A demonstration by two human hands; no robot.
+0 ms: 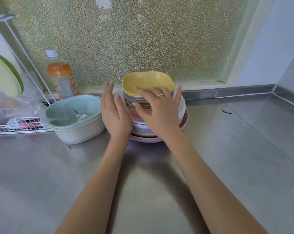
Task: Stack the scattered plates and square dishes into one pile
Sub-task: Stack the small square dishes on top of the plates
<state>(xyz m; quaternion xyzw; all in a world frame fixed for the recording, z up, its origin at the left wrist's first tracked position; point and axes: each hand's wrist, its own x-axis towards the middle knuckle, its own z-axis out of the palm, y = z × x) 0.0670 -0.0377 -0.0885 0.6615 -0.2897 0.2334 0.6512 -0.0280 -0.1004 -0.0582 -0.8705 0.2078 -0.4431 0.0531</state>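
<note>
One tall pile of dishes stands on the steel counter near the back wall. Its base is round plates (143, 131) in pink, green and blue, with white plates above them. On top sit several nested square dishes (134, 100), the uppermost a yellow square dish (148, 81). My left hand (113, 110) is open, fingers straight, just left of the pile's side. My right hand (159, 108) lies spread over the front of the pile, fingers straight, fingertips on the square dishes' edges. A ring is on one finger.
A pale green colander in a white bowl (73, 117) stands left of the pile. Behind it are an orange-labelled bottle (61, 78), a white wire rack (21, 124) with a plastic bag, and a green plate (4, 76). The steel counter (227, 157) stretches right and forward.
</note>
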